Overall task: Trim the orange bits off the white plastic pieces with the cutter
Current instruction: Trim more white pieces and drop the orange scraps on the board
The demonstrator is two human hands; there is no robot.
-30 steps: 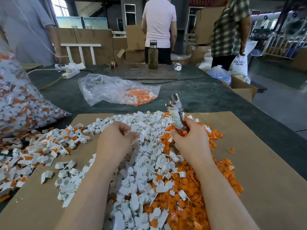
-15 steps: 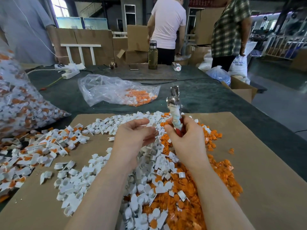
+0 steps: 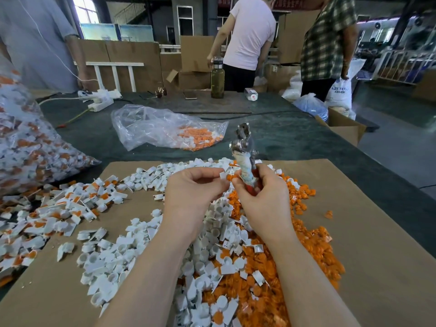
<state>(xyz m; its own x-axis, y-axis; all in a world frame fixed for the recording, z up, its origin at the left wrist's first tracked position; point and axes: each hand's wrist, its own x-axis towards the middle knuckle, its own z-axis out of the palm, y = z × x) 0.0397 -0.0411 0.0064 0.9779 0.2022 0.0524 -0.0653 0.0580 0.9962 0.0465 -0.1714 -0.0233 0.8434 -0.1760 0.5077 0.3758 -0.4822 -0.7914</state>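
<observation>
Mid-frame, left hand (image 3: 193, 192) pinches a white piece (image 3: 223, 175) with its orange bit (image 3: 230, 177) toward the cutter (image 3: 245, 159), gripped blade-up by the right hand (image 3: 262, 197). Step looks like positioning before the cut. Next: seat the orange bit between the blades, squeeze.

Single head-worn wide-angle view, looking forward and down.
Set close above the cardboard sheet (image 3: 354, 267), both forearms entering from the bottom edge; facing across the green table (image 3: 295, 135) toward three standing people far behind.
</observation>
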